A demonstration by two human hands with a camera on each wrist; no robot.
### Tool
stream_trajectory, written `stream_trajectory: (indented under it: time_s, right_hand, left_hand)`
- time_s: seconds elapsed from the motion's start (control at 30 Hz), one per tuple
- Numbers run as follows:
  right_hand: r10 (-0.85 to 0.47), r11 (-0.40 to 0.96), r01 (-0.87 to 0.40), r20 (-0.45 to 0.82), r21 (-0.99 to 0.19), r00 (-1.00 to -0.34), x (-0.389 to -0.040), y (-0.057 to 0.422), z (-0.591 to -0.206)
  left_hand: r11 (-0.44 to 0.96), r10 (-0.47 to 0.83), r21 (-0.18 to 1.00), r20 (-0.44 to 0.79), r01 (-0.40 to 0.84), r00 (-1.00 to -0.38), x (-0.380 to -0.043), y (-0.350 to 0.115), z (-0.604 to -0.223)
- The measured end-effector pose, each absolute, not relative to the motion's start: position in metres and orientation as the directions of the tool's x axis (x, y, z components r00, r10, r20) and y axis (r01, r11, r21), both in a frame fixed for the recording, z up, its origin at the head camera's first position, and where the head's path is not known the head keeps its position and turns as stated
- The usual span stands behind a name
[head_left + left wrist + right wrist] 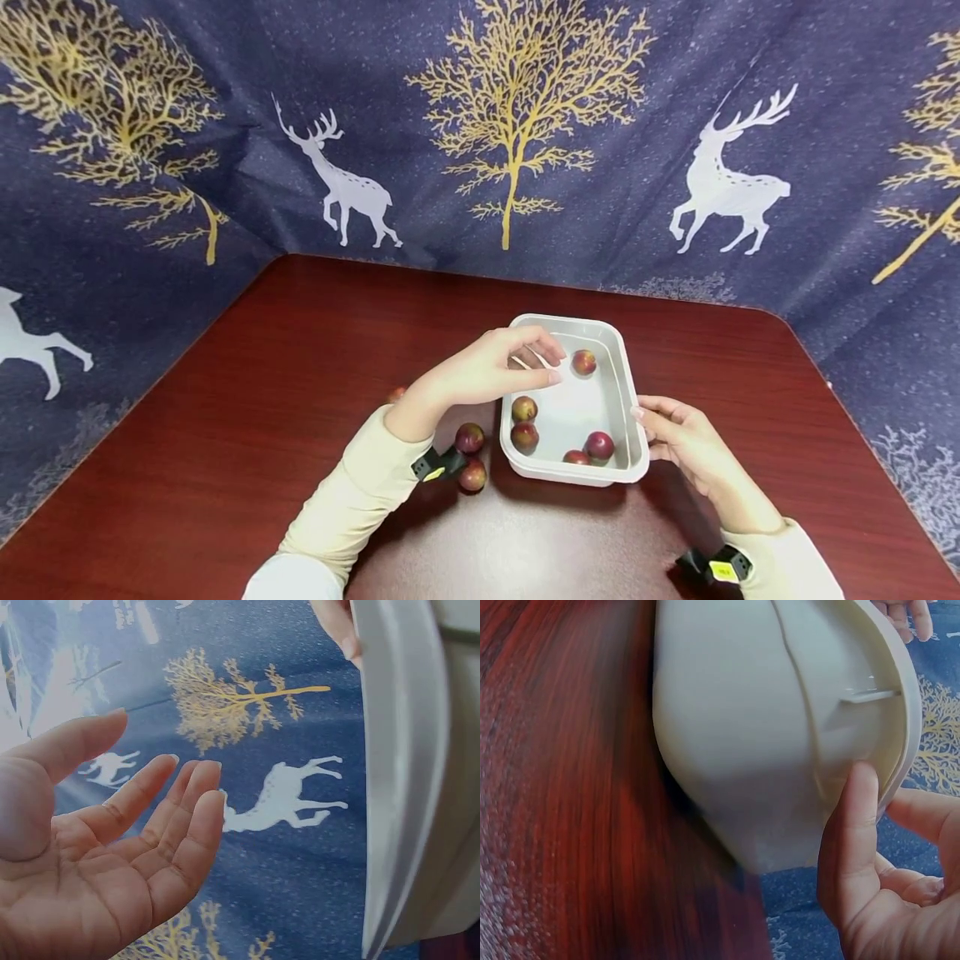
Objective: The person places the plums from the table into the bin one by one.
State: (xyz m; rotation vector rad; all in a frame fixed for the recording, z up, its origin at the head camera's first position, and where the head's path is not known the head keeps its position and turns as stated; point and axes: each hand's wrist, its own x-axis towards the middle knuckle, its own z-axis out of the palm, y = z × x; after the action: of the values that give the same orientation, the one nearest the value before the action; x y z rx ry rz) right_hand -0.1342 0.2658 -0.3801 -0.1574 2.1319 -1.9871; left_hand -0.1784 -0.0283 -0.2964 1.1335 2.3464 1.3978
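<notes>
A white plastic container (566, 473) stands on the table, with several reddish plums (599, 446) lying inside it. My left hand (517, 362) hovers over the container's left side. Its fingers are relaxed and slightly bent, and the left wrist view shows the palm (105, 877) with nothing in it. With my right hand (682, 437) I pinch the container's right rim. In the right wrist view the thumb and fingers of that hand (900, 900) lie on opposite sides of the rim. Beside my left wrist, two plums (469, 437) lie on the table against each other.
Another plum (397, 393) is partly hidden behind my left forearm. The dark red wooden table (300, 350) reaches back to a blue cloth (450, 208) printed with deer and trees. Both wrists wear black straps (731, 565).
</notes>
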Motion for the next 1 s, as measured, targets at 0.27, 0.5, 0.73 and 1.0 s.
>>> stream_trajectory:
  time_s: [0.27,0.5,0.73,1.0]
  right_hand:
    - [-0.209,0.096,0.092,-0.111,-0.991,-0.972,-0.129,0.262,-0.383]
    - [-0.223,0.108,0.080,-0.103,-0.991,-0.969,-0.129,0.266,-0.377]
    - [-0.246,0.123,0.055,-0.084,-0.991,-0.965,-0.130,0.265,-0.376]
    - [-0.207,0.124,0.089,-0.113,-0.988,-0.972,-0.130,0.263,-0.376]
  left_hand:
    - [0.255,0.708,0.807,0.220,0.533,-0.671,-0.160,-0.039,-0.296]
    - [0.246,0.723,0.810,0.212,0.532,-0.657,-0.149,-0.049,-0.296]
    - [0.269,0.711,0.794,0.217,0.544,-0.669,-0.139,-0.064,-0.306]
    - [0.347,0.676,0.765,0.198,0.543,-0.710,-0.133,-0.077,-0.324]
